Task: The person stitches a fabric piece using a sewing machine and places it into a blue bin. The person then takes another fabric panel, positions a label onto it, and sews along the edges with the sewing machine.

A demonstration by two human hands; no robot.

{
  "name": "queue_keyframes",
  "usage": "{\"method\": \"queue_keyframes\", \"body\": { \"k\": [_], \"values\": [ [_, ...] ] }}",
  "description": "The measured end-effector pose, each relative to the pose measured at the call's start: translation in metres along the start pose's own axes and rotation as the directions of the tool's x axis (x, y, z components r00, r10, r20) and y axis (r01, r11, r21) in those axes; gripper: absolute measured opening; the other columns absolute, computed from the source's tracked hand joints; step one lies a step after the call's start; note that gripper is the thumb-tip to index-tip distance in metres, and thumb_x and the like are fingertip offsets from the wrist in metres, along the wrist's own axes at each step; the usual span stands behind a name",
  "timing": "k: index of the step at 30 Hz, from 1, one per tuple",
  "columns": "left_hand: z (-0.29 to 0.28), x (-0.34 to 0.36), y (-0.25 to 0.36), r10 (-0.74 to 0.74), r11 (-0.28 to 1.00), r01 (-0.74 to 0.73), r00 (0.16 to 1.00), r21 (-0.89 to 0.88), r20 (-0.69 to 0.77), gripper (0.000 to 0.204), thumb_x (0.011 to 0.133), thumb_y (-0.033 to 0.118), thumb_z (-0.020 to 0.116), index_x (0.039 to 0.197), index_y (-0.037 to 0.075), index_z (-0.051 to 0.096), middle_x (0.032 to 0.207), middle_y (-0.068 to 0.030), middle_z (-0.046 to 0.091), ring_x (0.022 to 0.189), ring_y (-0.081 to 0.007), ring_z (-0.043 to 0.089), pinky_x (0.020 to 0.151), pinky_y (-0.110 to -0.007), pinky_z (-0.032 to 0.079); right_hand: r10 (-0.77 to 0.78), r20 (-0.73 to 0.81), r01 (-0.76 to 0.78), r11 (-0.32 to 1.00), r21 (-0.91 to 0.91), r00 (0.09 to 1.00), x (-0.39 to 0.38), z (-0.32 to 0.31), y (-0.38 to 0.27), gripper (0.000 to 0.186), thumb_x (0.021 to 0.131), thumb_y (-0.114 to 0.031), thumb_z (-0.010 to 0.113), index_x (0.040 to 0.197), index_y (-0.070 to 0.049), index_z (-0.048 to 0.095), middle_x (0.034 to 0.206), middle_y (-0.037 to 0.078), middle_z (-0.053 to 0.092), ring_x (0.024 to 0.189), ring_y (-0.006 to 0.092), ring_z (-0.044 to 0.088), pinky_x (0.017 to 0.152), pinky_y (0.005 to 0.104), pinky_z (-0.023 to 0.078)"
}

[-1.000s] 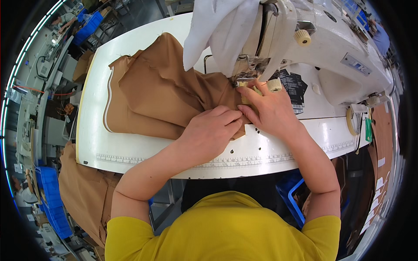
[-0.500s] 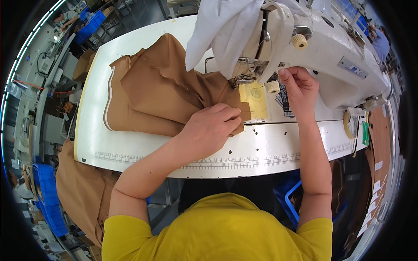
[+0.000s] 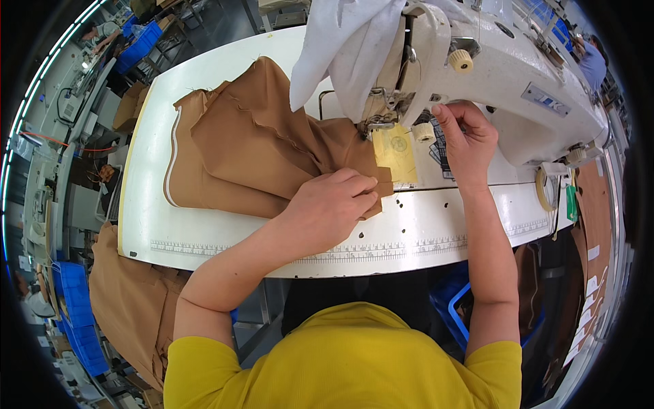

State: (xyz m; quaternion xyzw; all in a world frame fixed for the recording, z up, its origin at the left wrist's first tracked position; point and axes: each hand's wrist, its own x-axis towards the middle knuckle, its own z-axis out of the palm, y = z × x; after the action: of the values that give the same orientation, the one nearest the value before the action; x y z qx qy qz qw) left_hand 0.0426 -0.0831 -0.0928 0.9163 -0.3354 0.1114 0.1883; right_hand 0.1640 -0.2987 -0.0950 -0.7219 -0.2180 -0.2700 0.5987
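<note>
A brown piece of fabric [image 3: 238, 150] lies bunched and folded on the white table, its right end under the needle area of a sewing machine [image 3: 504, 75]. My left hand [image 3: 334, 204] is closed on the near right edge of this fabric, fingers bent and pressed together, just left of the yellow plate [image 3: 395, 158]. At the machine's head my right hand [image 3: 469, 140] is raised, thumb and fingers drawn together beside the head's lower edge, above a cream knob [image 3: 424, 133]. Whatever may be between those fingertips is too small to make out. A white cloth [image 3: 344, 54] hangs over the machine's left side.
Along the table's front edge runs a printed ruler [image 3: 368, 253]. More brown fabric [image 3: 129, 300] hangs at the lower left. A blue bin [image 3: 453, 307] stands below the table on the right, and a roll of tape [image 3: 543, 189] sits at its right end.
The view has shifted slightly. Both hands keep nearly the same places and poses, and the fabric remains under the machine with hardly any visible movement.
</note>
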Motion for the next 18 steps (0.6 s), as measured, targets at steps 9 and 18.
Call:
{"method": "queue_keyframes", "body": {
  "k": [9, 18],
  "values": [
    [0.006, 0.006, 0.003, 0.008, 1.000, -0.008, 1.000, 0.012, 0.008, 0.021, 0.081, 0.011, 0.068, 0.102, 0.006, 0.069, 0.110, -0.0020, 0.064, 0.099, -0.0198, 0.061, 0.076, -0.032, 0.054, -0.185, 0.632, 0.382, 0.904, -0.191, 0.753, -0.023, 0.008, 0.008, 0.015, 0.080, -0.016, 0.075, 0.092, -0.007, 0.071, 0.091, 0.008, 0.063, 0.083, 0.0237, 0.058, 0.072, 0.0363, 0.047],
    [0.013, 0.014, -0.005, -0.049, 0.996, 0.054, 0.995, 0.064, -0.085, 0.025, 0.083, 0.011, 0.068, 0.107, 0.006, 0.068, 0.110, -0.0034, 0.064, 0.101, -0.0216, 0.061, 0.082, -0.034, 0.054, -0.221, 0.702, 0.444, 0.884, -0.149, 0.677, -0.024, 0.005, 0.005, 0.019, 0.079, -0.018, 0.074, 0.096, -0.010, 0.071, 0.092, 0.004, 0.061, 0.094, 0.0265, 0.055, 0.081, 0.0391, 0.045]
  ]
}}
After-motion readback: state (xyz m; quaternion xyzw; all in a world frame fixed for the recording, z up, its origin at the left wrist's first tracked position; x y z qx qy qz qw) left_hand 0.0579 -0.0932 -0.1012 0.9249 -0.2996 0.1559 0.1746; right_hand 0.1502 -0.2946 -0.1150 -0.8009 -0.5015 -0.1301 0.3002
